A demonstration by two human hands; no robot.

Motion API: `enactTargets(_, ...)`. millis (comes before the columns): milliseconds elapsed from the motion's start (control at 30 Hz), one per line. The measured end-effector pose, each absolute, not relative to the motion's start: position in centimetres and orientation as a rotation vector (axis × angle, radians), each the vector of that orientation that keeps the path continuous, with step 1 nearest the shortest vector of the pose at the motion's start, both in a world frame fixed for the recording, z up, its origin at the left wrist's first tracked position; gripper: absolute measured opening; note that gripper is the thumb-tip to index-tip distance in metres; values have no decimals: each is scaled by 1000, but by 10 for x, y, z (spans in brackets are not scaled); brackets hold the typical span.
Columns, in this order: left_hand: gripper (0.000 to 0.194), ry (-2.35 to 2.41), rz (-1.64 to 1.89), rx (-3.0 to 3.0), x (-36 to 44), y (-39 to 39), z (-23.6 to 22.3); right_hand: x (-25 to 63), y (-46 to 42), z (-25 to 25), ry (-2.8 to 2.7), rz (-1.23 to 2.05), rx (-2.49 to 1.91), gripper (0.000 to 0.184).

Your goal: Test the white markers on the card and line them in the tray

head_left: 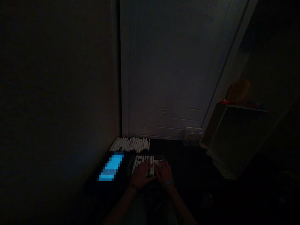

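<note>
In the dim light, a row of white markers (152, 165) lies side by side in a clear case (161, 155) on the dark table. My left hand (142, 173) rests over the row with its fingers spread, covering several of the markers. Beside it, my right hand (164, 172) lies at the row's right end, fingers stretched out over a flat white piece (158, 162). A band circles my right wrist. No marker shows clearly gripped in either hand.
Behind the case, more white markers (132, 144) lie in a row against the wall. A glowing, pixelated blue screen (111, 168) is at the left. Two clear containers (193, 137) stand at the back right, near a shelf unit (213, 125) with an orange-brown object (239, 91) on top.
</note>
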State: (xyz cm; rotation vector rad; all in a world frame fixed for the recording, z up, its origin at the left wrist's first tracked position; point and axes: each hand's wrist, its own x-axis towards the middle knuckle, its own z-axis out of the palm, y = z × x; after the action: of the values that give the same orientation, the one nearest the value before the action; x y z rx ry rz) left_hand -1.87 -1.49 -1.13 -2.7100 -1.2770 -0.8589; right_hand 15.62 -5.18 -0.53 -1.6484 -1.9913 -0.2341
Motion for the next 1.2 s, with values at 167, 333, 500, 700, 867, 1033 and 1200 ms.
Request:
enactTargets(167, 65, -1282, -876, -2724, -19, -15, -11, 159, -47, -10, -1989, -220, -1633, 39)
enactTargets(333, 65, -1274, -908, -2719, -19, -16, -11, 159, -47, -10, -2000, -228, -1627, 42)
enactTargets(500, 66, -1266, -887, -2726, -18, -14, -13, 158, -50, -6, -2013, -224, -1644, 38)
enactTargets(700, 66, -1262, -892, -2722, -18, -13, -15, 156, -54, 1, -2020, -211, -1659, 36)
enactTargets(867, 67, -1259, -903, -2729, -19, -13, -15, 156, -54, 3, -2023, -201, -1691, 34)
enactTargets(1033, 67, -1267, -938, -2716, -18, -13, -15, 155, -53, 2, -2029, -198, -1695, 34)
enactTargets(1200, 67, -1276, -942, -2716, -18, -13, -15, 156, -54, 1, -2021, -201, -1687, 35)
